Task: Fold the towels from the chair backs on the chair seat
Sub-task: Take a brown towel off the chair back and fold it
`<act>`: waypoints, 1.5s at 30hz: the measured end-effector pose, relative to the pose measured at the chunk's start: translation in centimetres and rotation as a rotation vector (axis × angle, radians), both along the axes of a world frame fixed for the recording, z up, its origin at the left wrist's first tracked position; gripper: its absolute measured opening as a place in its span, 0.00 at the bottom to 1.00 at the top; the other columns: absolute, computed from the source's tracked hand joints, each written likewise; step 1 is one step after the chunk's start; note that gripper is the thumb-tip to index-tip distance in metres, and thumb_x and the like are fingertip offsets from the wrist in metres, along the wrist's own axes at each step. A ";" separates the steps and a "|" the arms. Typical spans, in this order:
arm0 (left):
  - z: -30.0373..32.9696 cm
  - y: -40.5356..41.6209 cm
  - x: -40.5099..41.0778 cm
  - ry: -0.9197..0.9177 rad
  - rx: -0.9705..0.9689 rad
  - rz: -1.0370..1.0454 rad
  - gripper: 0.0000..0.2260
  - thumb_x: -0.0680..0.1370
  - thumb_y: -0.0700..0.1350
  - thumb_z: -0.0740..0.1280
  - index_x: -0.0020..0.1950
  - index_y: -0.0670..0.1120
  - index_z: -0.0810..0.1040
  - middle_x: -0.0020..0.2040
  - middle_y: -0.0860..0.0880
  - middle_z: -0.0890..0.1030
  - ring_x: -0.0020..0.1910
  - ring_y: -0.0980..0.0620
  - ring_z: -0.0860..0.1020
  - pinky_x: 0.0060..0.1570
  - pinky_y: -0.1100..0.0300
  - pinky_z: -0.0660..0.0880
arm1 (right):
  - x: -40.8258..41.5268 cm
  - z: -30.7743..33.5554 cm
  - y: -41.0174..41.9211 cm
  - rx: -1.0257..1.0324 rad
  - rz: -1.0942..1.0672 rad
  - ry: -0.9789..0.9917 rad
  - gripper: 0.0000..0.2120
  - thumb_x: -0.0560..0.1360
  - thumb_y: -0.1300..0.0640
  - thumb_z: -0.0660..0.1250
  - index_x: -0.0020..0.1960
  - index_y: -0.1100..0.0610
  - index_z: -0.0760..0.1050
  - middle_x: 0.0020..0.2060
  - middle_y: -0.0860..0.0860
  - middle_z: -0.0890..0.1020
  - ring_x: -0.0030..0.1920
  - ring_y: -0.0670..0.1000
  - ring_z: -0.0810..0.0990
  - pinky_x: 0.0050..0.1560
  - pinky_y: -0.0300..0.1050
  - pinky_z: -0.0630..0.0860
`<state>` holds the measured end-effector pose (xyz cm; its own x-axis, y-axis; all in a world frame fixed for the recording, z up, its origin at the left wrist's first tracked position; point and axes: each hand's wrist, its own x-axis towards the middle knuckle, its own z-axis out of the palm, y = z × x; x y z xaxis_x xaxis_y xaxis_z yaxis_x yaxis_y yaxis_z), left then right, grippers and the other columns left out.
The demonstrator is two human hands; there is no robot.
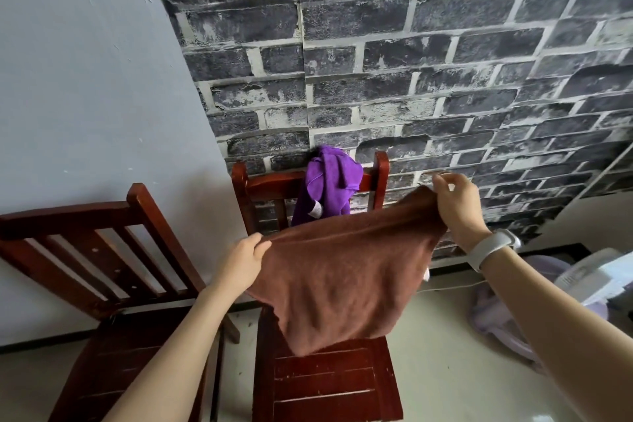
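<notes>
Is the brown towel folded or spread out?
Spread: both hands, left and right, hold the brown towel open above the chair seat.

Held towel: plain brown
Draped towel: purple, white label
Chairs: dark red-brown wood
Brick wall: dark grey bricks, whitish mortar
Side wall: pale grey-blue
Wristband: white
</notes>
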<state>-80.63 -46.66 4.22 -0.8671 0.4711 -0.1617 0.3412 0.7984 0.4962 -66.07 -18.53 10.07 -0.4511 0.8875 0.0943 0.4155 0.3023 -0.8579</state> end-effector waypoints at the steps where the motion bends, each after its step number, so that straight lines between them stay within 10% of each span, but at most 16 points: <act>1: 0.3 0.3 0.1 -0.006 0.003 0.009 0.21 0.81 0.51 0.54 0.71 0.43 0.65 0.69 0.43 0.70 0.68 0.44 0.68 0.65 0.53 0.64 | 0.3 -0.1 0.2 -0.022 0.007 0.011 0.15 0.78 0.56 0.60 0.58 0.66 0.73 0.50 0.58 0.78 0.53 0.55 0.75 0.47 0.39 0.67; 6: 1.1 2.2 0.8 -0.219 0.264 0.108 0.20 0.82 0.49 0.52 0.71 0.42 0.62 0.69 0.41 0.69 0.69 0.42 0.66 0.66 0.52 0.63 | 1.1 -1.1 0.3 -0.459 0.178 0.196 0.07 0.77 0.58 0.62 0.43 0.57 0.76 0.34 0.51 0.73 0.35 0.47 0.70 0.34 0.40 0.66; 9: 1.0 1.6 0.2 -0.331 0.339 0.076 0.08 0.80 0.45 0.58 0.57 0.45 0.69 0.55 0.44 0.75 0.54 0.43 0.75 0.50 0.51 0.74 | 1.9 -1.4 0.7 -0.685 0.279 0.283 0.10 0.77 0.68 0.58 0.46 0.57 0.75 0.37 0.53 0.74 0.37 0.48 0.72 0.35 0.39 0.72; 12: 0.5 0.1 -0.4 -0.301 0.149 -0.022 0.05 0.79 0.41 0.61 0.53 0.45 0.69 0.53 0.45 0.73 0.47 0.50 0.73 0.38 0.63 0.68 | 2.5 -2.4 1.2 -0.522 0.230 0.202 0.13 0.75 0.73 0.55 0.52 0.62 0.75 0.41 0.55 0.76 0.38 0.49 0.74 0.34 0.34 0.74; 20: -1.8 -0.8 1.0 -0.011 -0.102 0.123 0.18 0.81 0.54 0.50 0.62 0.44 0.67 0.54 0.39 0.79 0.52 0.38 0.78 0.50 0.48 0.75 | 3.4 -5.0 -0.2 0.062 0.197 -0.143 0.10 0.77 0.67 0.57 0.53 0.63 0.75 0.44 0.56 0.77 0.46 0.53 0.73 0.46 0.41 0.65; 25: -1.8 -1.2 1.7 0.034 0.243 0.156 0.07 0.80 0.44 0.59 0.50 0.41 0.72 0.43 0.47 0.75 0.44 0.47 0.74 0.42 0.59 0.66 | 4.3 -6.3 0.0 0.143 0.155 -0.187 0.10 0.78 0.62 0.57 0.54 0.59 0.75 0.47 0.62 0.81 0.49 0.62 0.78 0.47 0.47 0.69; 29: -2.4 -2.0 1.4 -0.188 0.535 0.401 0.04 0.77 0.43 0.64 0.52 0.48 0.74 0.47 0.46 0.76 0.49 0.42 0.77 0.52 0.47 0.76 | 4.8 -7.4 0.5 0.059 0.159 -0.211 0.09 0.77 0.62 0.59 0.53 0.59 0.77 0.50 0.61 0.81 0.53 0.60 0.77 0.52 0.47 0.70; 34: -4.3 -3.2 2.2 -0.324 0.308 0.293 0.06 0.77 0.45 0.63 0.52 0.46 0.76 0.50 0.45 0.76 0.54 0.42 0.75 0.54 0.48 0.74 | 6.7 -10.5 0.6 -0.117 0.393 -0.317 0.05 0.76 0.60 0.63 0.45 0.58 0.77 0.42 0.57 0.80 0.45 0.54 0.76 0.38 0.29 0.69; 41: -7.6 -5.3 5.6 -0.497 -0.162 -0.235 0.15 0.67 0.50 0.75 0.51 0.53 0.77 0.57 0.54 0.65 0.57 0.56 0.67 0.59 0.62 0.63 | 10.7 -12.9 -3.1 -0.281 0.916 -1.010 0.17 0.70 0.49 0.70 0.56 0.53 0.76 0.49 0.49 0.78 0.51 0.51 0.78 0.52 0.40 0.75; 45: -10.1 -6.1 7.4 -0.485 -0.417 -0.444 0.06 0.72 0.48 0.70 0.42 0.46 0.81 0.48 0.49 0.77 0.51 0.50 0.76 0.50 0.57 0.72 | 11.2 -13.4 -5.5 -0.091 1.053 -1.335 0.06 0.73 0.56 0.63 0.45 0.56 0.77 0.35 0.48 0.71 0.37 0.47 0.71 0.28 0.29 0.65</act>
